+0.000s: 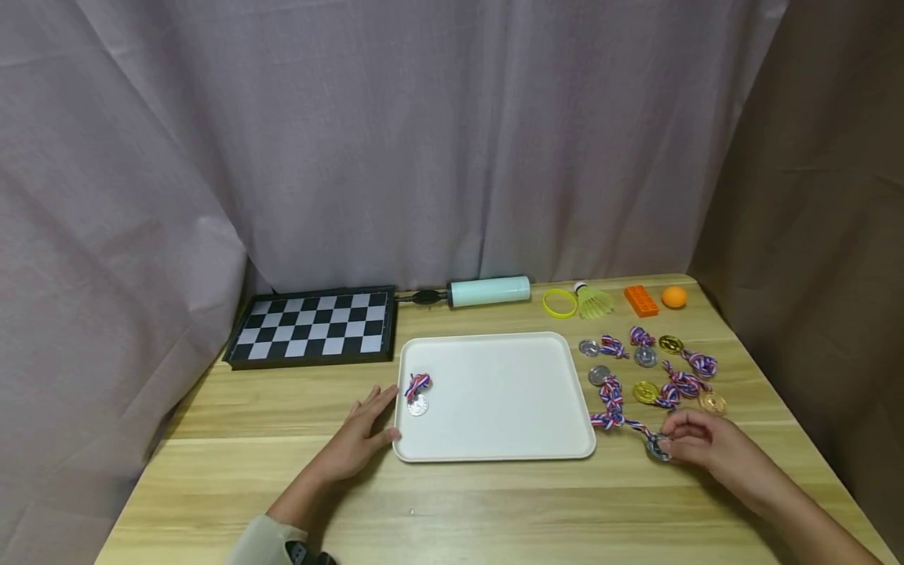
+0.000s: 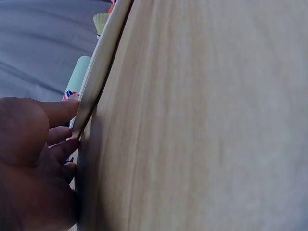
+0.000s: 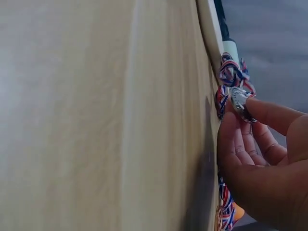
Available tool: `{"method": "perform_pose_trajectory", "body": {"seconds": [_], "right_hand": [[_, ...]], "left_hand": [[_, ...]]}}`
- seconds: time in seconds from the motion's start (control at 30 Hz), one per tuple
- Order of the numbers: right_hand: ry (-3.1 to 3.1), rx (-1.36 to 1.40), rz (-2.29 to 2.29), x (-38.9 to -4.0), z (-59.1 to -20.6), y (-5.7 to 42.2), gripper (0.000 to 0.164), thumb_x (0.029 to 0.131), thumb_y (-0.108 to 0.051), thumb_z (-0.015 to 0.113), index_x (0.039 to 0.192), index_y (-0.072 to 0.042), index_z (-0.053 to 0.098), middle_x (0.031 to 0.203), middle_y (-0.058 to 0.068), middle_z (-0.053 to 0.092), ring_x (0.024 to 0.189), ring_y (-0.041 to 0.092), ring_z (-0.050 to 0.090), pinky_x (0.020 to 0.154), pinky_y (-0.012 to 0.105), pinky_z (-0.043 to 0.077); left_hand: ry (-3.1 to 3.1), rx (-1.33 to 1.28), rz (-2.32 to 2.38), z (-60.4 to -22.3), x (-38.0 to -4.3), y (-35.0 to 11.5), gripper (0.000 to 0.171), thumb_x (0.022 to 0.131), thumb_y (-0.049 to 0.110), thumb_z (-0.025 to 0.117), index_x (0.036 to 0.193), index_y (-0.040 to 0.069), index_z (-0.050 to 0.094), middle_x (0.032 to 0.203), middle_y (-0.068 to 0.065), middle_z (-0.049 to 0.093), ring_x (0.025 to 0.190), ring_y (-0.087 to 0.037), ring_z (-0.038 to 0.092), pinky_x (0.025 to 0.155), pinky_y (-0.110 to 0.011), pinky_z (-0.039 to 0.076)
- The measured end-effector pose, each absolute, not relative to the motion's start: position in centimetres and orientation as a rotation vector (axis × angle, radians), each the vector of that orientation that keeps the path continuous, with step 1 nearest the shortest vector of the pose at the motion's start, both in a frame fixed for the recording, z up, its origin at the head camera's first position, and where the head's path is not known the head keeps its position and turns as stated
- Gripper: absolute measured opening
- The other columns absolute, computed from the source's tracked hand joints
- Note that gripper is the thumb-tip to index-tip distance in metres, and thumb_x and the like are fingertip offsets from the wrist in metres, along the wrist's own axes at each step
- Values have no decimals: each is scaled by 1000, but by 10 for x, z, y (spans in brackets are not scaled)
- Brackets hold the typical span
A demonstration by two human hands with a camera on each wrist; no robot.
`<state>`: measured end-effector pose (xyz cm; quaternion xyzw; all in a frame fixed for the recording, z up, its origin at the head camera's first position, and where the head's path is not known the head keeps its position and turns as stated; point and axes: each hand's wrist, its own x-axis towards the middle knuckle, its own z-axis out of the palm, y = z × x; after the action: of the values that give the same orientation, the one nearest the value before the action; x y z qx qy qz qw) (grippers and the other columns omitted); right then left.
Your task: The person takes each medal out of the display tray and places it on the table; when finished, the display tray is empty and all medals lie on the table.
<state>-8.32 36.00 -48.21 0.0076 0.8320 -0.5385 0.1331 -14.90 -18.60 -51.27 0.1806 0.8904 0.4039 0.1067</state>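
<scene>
My right hand pinches a silver medal between thumb and fingers, to the right of the white tray. The medal's striped ribbon trails left to the tray's right edge. In the right wrist view the medal is tilted at the fingertips. My left hand rests at the tray's left edge, its fingers fairly straight and the thumb against the rim; the left wrist view shows the thumb at the tray's side. Near the tray's left end lies another silver medal with a bunched ribbon.
Several gold and silver medals with ribbons lie right of the tray, among them a gold medal. Behind them are an orange ball, orange brick, shuttlecock and yellow ring. A pale green cylinder and chessboard stand further left.
</scene>
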Motion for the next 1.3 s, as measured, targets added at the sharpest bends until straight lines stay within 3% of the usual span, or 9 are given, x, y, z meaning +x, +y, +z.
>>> {"method": "perform_pose_trajectory", "body": {"seconds": [0.33,0.63,0.87,1.07,1.3], "right_hand": [[2615,74,-1309,-78,-487,366,24,93,-9,76,108,6,66,96,7,70,81,4,64,69,25,57],[2925,-37,-966,-86,-473,361,19,89,-16,82,105,-10,75,92,-1,71,79,-2,60,69,21,51],[2923,-83,-940,-98,-458,358,21,91,-19,81,108,-10,75,97,0,74,88,8,68,77,24,55],[2888,-198,-1072,-112,-447,337,20,92,-20,79,108,-9,75,96,-1,73,86,0,63,74,20,52],[2774,-354,-1208,-139,-442,294,16,93,-13,77,108,-6,74,96,1,72,88,10,65,71,23,55]], "left_hand": [[2609,529,1197,-512,-150,-185,70,102,20,65,162,7,32,168,-13,30,159,-37,9,126,-62,-2],[2611,525,1187,-512,-150,-187,71,101,21,65,162,7,31,167,-13,30,159,-36,9,127,-60,-2],[2615,527,1180,-512,-149,-187,71,102,21,65,162,7,31,168,-12,29,159,-36,10,127,-60,-1],[2619,531,1179,-512,-150,-187,71,101,20,65,162,6,31,167,-13,31,159,-36,10,127,-60,-1],[2617,527,1176,-511,-150,-187,71,101,20,65,162,7,31,168,-12,30,159,-35,10,127,-60,-1]]}}
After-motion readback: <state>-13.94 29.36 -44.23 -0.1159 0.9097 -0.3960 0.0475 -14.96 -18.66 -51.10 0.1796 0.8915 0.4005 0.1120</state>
